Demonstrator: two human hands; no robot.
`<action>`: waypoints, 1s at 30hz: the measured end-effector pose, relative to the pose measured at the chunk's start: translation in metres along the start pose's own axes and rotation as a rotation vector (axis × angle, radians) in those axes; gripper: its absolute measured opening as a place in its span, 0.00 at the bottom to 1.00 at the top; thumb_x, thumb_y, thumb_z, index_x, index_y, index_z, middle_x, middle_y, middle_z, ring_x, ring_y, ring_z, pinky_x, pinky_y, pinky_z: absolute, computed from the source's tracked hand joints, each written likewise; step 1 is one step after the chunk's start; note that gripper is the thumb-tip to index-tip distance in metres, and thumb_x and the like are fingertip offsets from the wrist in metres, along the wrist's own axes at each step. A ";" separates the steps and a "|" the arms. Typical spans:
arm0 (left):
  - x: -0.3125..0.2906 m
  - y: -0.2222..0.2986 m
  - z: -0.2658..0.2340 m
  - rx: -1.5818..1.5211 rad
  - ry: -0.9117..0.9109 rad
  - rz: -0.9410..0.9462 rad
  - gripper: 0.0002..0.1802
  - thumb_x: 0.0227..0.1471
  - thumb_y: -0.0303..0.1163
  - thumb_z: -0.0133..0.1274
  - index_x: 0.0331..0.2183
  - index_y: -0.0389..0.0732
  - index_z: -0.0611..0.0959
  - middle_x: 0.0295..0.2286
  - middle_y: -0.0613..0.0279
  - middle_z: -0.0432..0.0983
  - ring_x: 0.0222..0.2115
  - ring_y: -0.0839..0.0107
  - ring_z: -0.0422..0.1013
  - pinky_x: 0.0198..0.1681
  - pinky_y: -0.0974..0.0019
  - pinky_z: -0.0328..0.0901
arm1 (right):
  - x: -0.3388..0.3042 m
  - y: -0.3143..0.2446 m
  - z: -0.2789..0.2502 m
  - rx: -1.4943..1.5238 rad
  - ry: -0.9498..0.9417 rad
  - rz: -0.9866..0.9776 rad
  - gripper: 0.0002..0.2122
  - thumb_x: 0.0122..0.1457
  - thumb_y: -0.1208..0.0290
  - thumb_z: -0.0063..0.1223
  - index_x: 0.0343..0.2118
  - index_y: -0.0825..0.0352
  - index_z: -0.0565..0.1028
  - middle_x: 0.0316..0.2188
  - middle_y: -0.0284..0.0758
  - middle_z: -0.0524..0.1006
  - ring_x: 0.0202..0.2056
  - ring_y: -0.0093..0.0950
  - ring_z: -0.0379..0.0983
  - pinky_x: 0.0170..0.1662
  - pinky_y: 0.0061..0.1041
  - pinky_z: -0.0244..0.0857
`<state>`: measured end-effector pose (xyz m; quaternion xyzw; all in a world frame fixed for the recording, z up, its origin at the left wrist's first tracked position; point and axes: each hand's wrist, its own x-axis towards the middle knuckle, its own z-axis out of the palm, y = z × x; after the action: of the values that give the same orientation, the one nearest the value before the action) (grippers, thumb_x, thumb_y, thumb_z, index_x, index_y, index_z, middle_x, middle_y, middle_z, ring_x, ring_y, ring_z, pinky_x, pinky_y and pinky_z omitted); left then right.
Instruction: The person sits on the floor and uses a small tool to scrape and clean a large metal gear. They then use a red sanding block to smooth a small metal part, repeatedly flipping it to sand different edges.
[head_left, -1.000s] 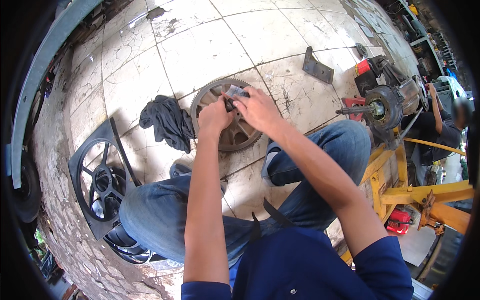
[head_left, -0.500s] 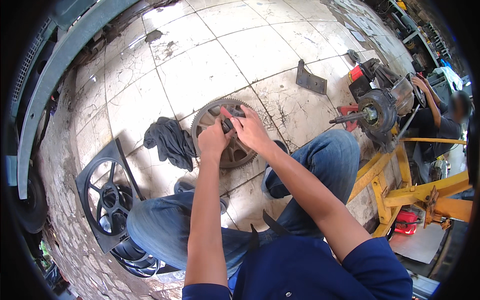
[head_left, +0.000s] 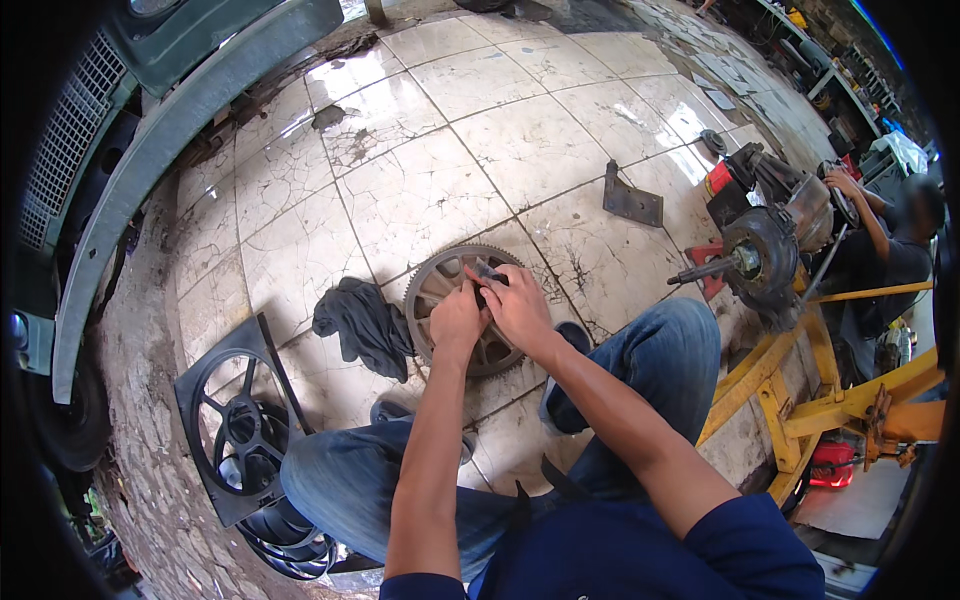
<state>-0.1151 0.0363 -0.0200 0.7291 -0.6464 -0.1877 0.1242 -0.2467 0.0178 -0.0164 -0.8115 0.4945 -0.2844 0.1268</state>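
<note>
Tiled floor [head_left: 420, 170]: pale, cracked and glossy, extending beneath and around the left hand [head_left: 457, 322] and right hand [head_left: 518, 308]. Yellow stand [head_left: 775, 405]: well to the right of the hands and nearer the wearer. Mechanical assembly [head_left: 760, 260]: right of the hands, its shaft directed toward them. Fan shroud [head_left: 240, 421]: black, spoked, to the left of the hands and nearer the wearer.

Toothed wheel [head_left: 466, 254]: lying flat on the floor directly below both hands, which hide its centre. Judged by its metallic look and thick rim, it should be heavy and stiff, unlikely to flex; any oily film would make it slippery. The sound hold is two-handed, at opposite sides of the rim or through the openings between the spokes, with skin kept off the teeth.

Dark cloth [head_left: 362, 327]: crumpled, soft, just left of the wheel and the left hand. Angled bracket [head_left: 634, 203]: beyond the hands, to the right.

Hands: meeting above the wheel; the right closed around a small dark piece [head_left: 490, 271], the left curled narrow against it, its share of the grip impossible to tell. The piece, apparently light, is best pinched at its ends; its stiffness cannot be judged.
</note>
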 end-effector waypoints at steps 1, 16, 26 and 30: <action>0.001 0.000 0.000 0.000 0.008 0.012 0.21 0.46 0.37 0.58 0.43 0.42 0.75 0.35 0.52 0.79 0.35 0.53 0.76 0.37 0.52 0.71 | 0.000 0.000 0.000 -0.017 0.006 -0.010 0.12 0.59 0.65 0.51 0.38 0.66 0.80 0.43 0.37 0.72 0.48 0.36 0.65 0.51 0.37 0.60; 0.014 0.011 -0.028 -0.223 0.169 0.128 0.20 0.44 0.33 0.59 0.43 0.42 0.79 0.37 0.51 0.78 0.40 0.52 0.74 0.42 0.51 0.70 | 0.026 -0.016 -0.013 0.016 0.138 0.073 0.09 0.56 0.67 0.54 0.34 0.67 0.79 0.41 0.32 0.71 0.44 0.34 0.67 0.47 0.36 0.62; 0.008 0.003 -0.020 -0.158 -0.043 0.018 0.19 0.43 0.33 0.60 0.41 0.43 0.81 0.39 0.53 0.77 0.42 0.54 0.74 0.42 0.52 0.70 | 0.010 0.000 0.006 0.055 0.011 0.076 0.09 0.55 0.67 0.55 0.35 0.67 0.79 0.40 0.33 0.70 0.44 0.35 0.68 0.45 0.36 0.64; 0.005 -0.004 -0.007 -0.119 0.142 0.105 0.24 0.40 0.35 0.63 0.41 0.41 0.78 0.39 0.54 0.77 0.40 0.55 0.74 0.40 0.54 0.70 | 0.013 0.000 0.003 0.140 0.063 0.022 0.08 0.54 0.72 0.56 0.35 0.70 0.79 0.37 0.41 0.73 0.39 0.41 0.71 0.42 0.36 0.67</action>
<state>-0.1080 0.0313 -0.0163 0.6970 -0.6609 -0.1671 0.2225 -0.2404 0.0059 -0.0145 -0.7859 0.4858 -0.3423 0.1709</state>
